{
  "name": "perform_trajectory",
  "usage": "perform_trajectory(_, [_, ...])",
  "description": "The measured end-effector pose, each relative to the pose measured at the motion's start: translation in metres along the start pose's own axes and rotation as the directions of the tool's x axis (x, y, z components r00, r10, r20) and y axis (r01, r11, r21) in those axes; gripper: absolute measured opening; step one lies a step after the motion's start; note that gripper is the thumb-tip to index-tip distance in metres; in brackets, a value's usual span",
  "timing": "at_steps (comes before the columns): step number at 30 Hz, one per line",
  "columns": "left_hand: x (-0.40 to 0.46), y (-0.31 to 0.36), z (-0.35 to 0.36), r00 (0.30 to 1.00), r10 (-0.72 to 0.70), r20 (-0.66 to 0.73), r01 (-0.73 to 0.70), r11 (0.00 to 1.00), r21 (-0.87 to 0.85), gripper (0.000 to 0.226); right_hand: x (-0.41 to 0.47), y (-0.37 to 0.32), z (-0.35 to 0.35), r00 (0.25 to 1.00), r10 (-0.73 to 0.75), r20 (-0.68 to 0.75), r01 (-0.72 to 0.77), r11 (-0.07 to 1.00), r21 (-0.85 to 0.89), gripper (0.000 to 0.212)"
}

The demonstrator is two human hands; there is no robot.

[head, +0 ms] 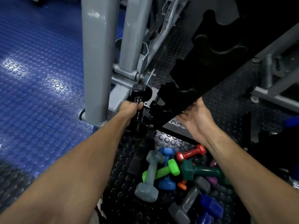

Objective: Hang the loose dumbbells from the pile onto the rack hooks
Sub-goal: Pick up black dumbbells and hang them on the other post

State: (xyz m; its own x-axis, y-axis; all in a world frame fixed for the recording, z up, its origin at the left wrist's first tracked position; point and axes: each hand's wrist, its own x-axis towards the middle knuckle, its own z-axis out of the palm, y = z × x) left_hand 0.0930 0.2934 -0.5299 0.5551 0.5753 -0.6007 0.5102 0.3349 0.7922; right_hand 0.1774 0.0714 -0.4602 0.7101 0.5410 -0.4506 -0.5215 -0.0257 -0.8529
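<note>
My left hand grips the handle of a black dumbbell, held upright just left of the black rack's lowest hooks. Its upper head sits level with the hook ends. My right hand is open, palm up, its fingers under the lower edge of the black rack. On the floor below lies the pile: a grey dumbbell, a light green one, a blue one, a red one, a dark green one and others.
Grey machine posts stand close to the left of the rack. More grey frame bars run at the right. The floor is studded rubber, blue at the left and black under the pile.
</note>
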Motion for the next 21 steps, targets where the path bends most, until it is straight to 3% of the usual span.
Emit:
perform_trajectory(6, [0.027,0.021,0.029,0.999,0.003,0.037,-0.004,1.0,0.02,0.017,0.004,0.001,-0.008,0.998,-0.013,0.058,0.016,0.999,-0.05,0.092])
perform_trajectory(14, [0.035,0.013,0.036,0.996,-0.013,0.083,0.005,0.996,0.089,0.018,0.01,0.007,-0.013,0.999,-0.011,0.047,0.013,0.999,-0.051,0.081])
perform_trajectory(17, [0.044,0.009,0.039,0.995,0.023,0.102,-0.033,0.995,0.098,0.03,0.01,0.007,-0.013,0.999,-0.008,0.043,0.011,0.998,-0.057,0.081])
perform_trajectory(21, [0.046,0.01,0.047,0.991,0.092,0.102,-0.111,0.974,0.198,0.023,0.01,0.006,-0.013,0.999,0.004,0.045,-0.001,0.998,-0.061,0.087])
